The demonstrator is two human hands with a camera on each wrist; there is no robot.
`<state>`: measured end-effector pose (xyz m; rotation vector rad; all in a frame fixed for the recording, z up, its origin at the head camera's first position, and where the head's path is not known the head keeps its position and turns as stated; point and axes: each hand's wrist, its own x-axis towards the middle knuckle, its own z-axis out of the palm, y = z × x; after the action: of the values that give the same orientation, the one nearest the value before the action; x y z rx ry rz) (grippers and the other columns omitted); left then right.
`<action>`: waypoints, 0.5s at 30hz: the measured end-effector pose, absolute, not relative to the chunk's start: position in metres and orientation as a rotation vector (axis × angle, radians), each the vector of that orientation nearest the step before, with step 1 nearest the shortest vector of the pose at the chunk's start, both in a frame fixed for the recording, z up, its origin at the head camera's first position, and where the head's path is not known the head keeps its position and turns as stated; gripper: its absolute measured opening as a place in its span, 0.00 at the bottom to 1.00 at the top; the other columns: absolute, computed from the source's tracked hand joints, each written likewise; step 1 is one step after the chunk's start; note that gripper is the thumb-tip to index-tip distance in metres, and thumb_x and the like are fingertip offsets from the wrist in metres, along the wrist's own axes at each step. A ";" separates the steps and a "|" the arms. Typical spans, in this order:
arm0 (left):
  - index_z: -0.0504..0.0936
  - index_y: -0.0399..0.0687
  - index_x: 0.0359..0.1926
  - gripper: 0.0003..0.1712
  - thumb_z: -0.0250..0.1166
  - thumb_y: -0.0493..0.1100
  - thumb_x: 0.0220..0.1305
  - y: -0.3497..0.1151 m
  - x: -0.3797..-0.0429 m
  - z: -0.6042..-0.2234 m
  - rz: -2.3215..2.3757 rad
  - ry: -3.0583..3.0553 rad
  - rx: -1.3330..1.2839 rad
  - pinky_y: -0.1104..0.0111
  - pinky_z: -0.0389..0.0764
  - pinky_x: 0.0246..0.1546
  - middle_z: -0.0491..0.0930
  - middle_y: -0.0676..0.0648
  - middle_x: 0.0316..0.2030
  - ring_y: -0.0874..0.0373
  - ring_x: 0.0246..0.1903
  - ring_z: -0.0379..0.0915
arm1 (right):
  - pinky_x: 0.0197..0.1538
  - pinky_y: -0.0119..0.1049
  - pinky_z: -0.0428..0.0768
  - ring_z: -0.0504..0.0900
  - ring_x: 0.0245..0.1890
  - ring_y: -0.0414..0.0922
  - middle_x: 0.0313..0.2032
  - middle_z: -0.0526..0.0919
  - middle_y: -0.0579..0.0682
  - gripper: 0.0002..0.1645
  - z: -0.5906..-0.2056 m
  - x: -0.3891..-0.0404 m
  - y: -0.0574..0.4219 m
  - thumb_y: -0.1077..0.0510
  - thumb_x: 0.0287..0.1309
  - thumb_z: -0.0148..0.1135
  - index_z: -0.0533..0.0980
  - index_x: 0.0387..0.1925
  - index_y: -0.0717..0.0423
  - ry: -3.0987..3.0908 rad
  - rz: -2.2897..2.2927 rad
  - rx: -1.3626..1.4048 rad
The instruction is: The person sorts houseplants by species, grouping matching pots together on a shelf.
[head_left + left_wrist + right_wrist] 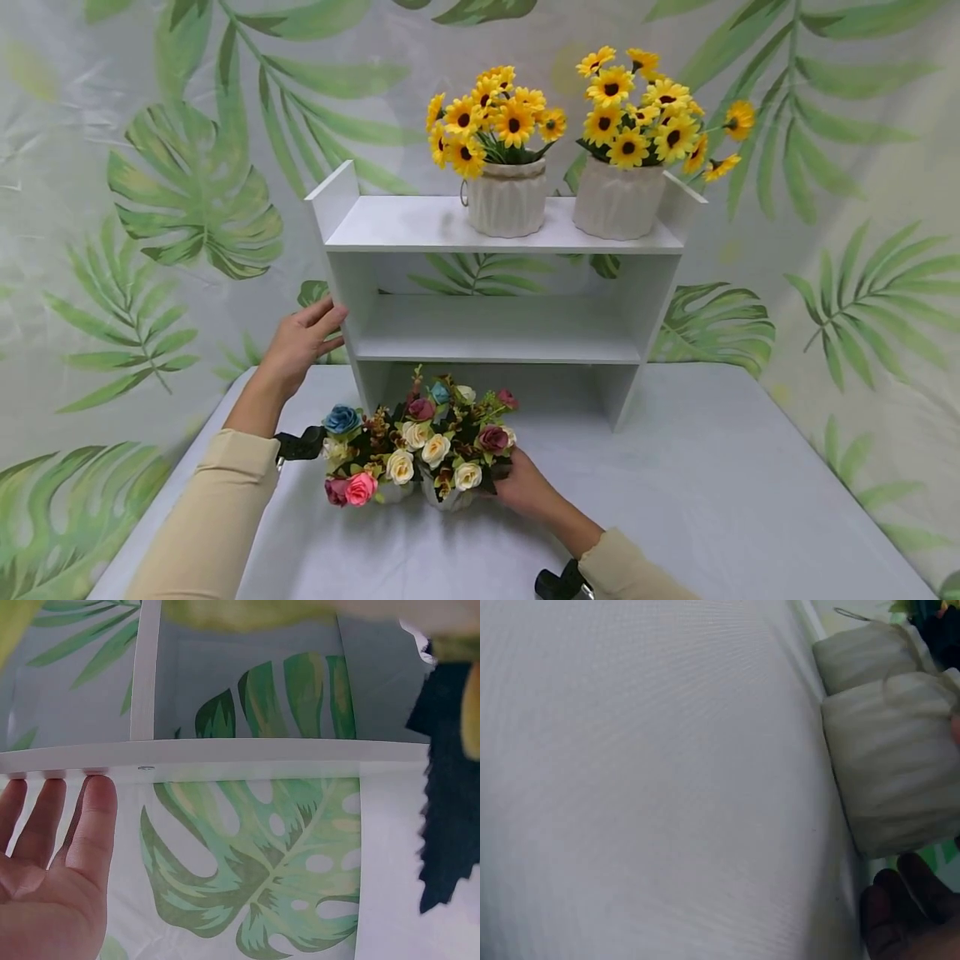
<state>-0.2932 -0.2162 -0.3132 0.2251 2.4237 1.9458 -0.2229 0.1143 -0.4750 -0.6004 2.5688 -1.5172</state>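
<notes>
**A:** My right hand (525,487) was down on the table (750,517), fingers curled round the near side of the rose pot (447,497), gripping it low. In the right wrist view I saw the fingers (900,900) in shadow just under that pot's ribbed white wall.

**B:** And the left?

**A:** The left hand (300,342) was up against the shelf (495,333), fingers straight and flat, tips touching its left side panel. The left wrist view showed the fingertips (94,787) pressed to the white edge, holding nothing.

**B:** Where did the pot stand?

**A:** On the table, just in front of the shelf's bottom opening, upright. A second pot (390,492) of roses stood touching it on the left; I saw the two white walls pressed together in the right wrist view. Their blooms ran together, cream, pink, plum and one blue rose (342,419) at the far left.

**B:** Anything farther out?

**A:** Two sunflower pots on the shelf's top board, one near the middle (506,198), one at the right end (618,200), close but apart. The middle board was bare white. Behind it all hung a leaf-print backdrop (187,192). Both my sleeves were beige, with a black clip at each wrist.
</notes>
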 end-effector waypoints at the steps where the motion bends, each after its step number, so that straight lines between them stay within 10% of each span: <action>1: 0.48 0.54 0.79 0.43 0.53 0.62 0.72 -0.216 -0.293 -0.314 1.947 2.424 0.223 0.50 0.64 0.75 0.45 0.46 0.80 0.44 0.76 0.52 | 0.66 0.41 0.77 0.74 0.64 0.62 0.63 0.74 0.66 0.42 -0.475 -0.223 0.113 0.60 0.54 0.73 0.66 0.66 0.70 2.579 -1.492 -0.647; 8: 0.46 0.55 0.79 0.43 0.52 0.62 0.73 -0.217 -0.293 -0.316 1.948 2.409 0.225 0.49 0.63 0.75 0.42 0.46 0.80 0.43 0.77 0.49 | 0.73 0.51 0.71 0.68 0.69 0.62 0.68 0.70 0.64 0.53 -0.478 -0.219 0.103 0.56 0.51 0.76 0.59 0.72 0.69 2.658 -1.417 -0.808; 15: 0.47 0.54 0.79 0.43 0.52 0.62 0.73 -0.217 -0.292 -0.313 1.943 2.410 0.204 0.49 0.63 0.75 0.42 0.46 0.80 0.43 0.77 0.49 | 0.67 0.39 0.77 0.77 0.62 0.56 0.60 0.78 0.65 0.43 -0.482 -0.210 0.090 0.59 0.48 0.75 0.67 0.64 0.72 2.665 -1.563 -0.656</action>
<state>-0.2921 -0.2165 -0.3134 0.2041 2.4102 1.9430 -0.2098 0.0901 -0.4821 -0.6562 2.6646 -1.5628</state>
